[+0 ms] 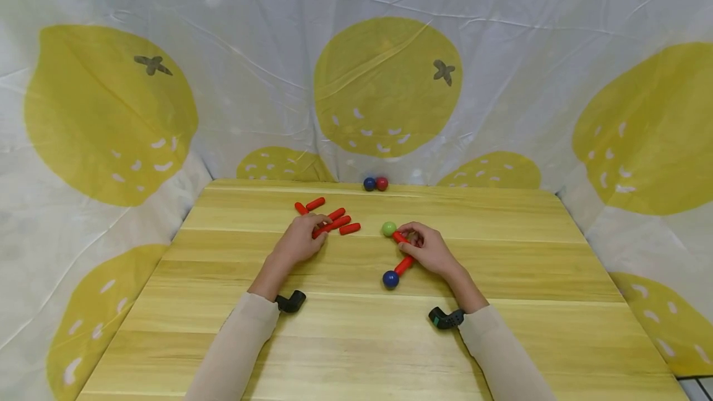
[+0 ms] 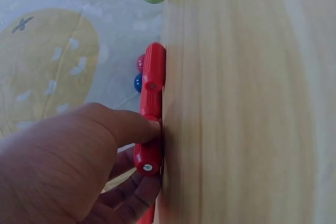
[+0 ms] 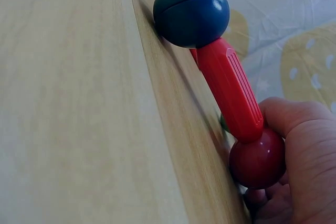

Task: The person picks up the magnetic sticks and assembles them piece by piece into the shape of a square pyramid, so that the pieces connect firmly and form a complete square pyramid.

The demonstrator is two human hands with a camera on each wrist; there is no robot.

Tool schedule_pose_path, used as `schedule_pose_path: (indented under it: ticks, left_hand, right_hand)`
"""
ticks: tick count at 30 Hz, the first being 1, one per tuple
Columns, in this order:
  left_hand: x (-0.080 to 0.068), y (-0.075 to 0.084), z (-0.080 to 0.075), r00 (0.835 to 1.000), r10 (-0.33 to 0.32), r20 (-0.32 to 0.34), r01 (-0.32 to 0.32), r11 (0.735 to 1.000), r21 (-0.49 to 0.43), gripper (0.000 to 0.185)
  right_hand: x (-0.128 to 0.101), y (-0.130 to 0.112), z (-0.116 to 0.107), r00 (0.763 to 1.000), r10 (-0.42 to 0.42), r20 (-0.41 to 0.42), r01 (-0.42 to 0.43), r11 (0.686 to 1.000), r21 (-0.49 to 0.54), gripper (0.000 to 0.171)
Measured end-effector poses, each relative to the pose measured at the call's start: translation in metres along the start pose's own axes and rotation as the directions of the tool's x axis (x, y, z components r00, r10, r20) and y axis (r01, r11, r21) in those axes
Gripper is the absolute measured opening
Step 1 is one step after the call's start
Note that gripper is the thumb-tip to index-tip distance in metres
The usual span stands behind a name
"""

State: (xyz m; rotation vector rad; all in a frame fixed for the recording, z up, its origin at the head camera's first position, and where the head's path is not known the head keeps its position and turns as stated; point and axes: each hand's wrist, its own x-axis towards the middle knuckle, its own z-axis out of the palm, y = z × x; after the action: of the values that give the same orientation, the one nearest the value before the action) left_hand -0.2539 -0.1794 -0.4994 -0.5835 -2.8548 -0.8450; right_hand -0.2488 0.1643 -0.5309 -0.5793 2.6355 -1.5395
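Note:
My left hand point(image 1: 299, 239) pinches a red magnetic rod point(image 2: 148, 153) between thumb and fingers; a metal disc shows at its near end. Other red rods lie around those fingers, one of them point(image 1: 350, 228) just to the right. My right hand point(image 1: 431, 249) grips a joined piece at its red ball point(image 3: 257, 158). From that ball a red rod point(image 3: 233, 90) runs to a large blue ball point(image 3: 191, 11). Another red rod point(image 1: 400, 237) leads from under the right fingers toward a green ball point(image 1: 389, 228). The right fingers partly hide this joint.
A small blue ball point(image 1: 370, 184) and a red ball point(image 1: 382, 184) sit side by side at the back edge of the wooden table point(image 1: 356, 339). Behind it hangs a lemon-patterned cloth point(image 1: 267, 79), which also covers both sides.

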Motion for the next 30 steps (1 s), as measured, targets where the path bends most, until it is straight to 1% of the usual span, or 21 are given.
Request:
schedule_pose_path:
  ticks: [5, 9, 12, 14, 16, 19, 23, 25, 26, 27, 30]
  left_hand:
    - [-0.004, -0.004, -0.003, 1.0, 0.007, -0.019, -0.006, 1.0, 0.022, 0.026]
    - [-0.005, -0.007, -0.004, 0.998, -0.012, -0.058, 0.012, 1.0, 0.003, 0.026]
    - [-0.007, -0.008, -0.005, 0.997, -0.042, -0.066, 0.039, 0.998, -0.051, 0.03]
    - [-0.009, -0.006, -0.006, 0.997, -0.064, -0.047, 0.059, 0.993, -0.107, 0.032]
    - [-0.011, -0.003, -0.006, 0.997, -0.08, -0.015, 0.077, 0.984, -0.16, 0.033]
    - [-0.015, 0.002, -0.004, 0.995, -0.089, 0.032, 0.094, 0.97, -0.223, 0.028]
    - [-0.018, 0.011, 0.001, 0.995, -0.07, 0.075, 0.088, 0.957, -0.275, 0.022]
    - [-0.018, 0.017, 0.003, 0.995, -0.052, 0.088, 0.076, 0.955, -0.286, 0.023]
    - [-0.018, 0.021, 0.005, 0.995, -0.041, 0.091, 0.066, 0.956, -0.285, 0.023]
    - [-0.017, 0.025, 0.006, 0.995, -0.033, 0.095, 0.059, 0.958, -0.282, 0.023]
    - [-0.013, 0.036, 0.013, 0.996, 0.011, 0.093, 0.014, 0.962, -0.271, 0.023]
  right_hand:
    - [0.0, 0.001, 0.001, 1.0, 0.004, 0.007, -0.004, 1.0, -0.014, 0.03]
    - [0.001, 0.002, 0.0, 1.0, -0.004, 0.007, 0.004, 0.999, -0.032, 0.042]
    - [0.0, 0.001, -0.001, 1.0, -0.012, 0.012, 0.013, 0.999, -0.045, 0.054]
    - [-0.001, 0.001, -0.002, 1.0, -0.009, 0.021, 0.01, 0.999, -0.051, 0.057]
    - [-0.001, 0.0, -0.002, 1.0, -0.004, 0.03, 0.006, 0.998, -0.056, 0.06]
    - [-0.003, -0.002, -0.003, 0.999, 0.003, 0.047, 0.0, 0.998, -0.064, 0.061]
    - [-0.006, -0.005, -0.004, 0.998, 0.018, 0.063, -0.013, 0.997, -0.07, 0.061]
    - [-0.008, -0.007, -0.004, 0.998, 0.024, 0.058, -0.02, 0.998, -0.06, 0.059]
    - [-0.009, -0.007, -0.003, 0.998, 0.025, 0.051, -0.022, 0.999, -0.046, 0.056]
    - [-0.011, -0.013, -0.004, 0.998, 0.034, 0.047, -0.033, 0.999, -0.031, 0.054]
    - [-0.012, -0.015, -0.002, 0.999, 0.042, 0.013, -0.042, 0.999, 0.006, 0.045]
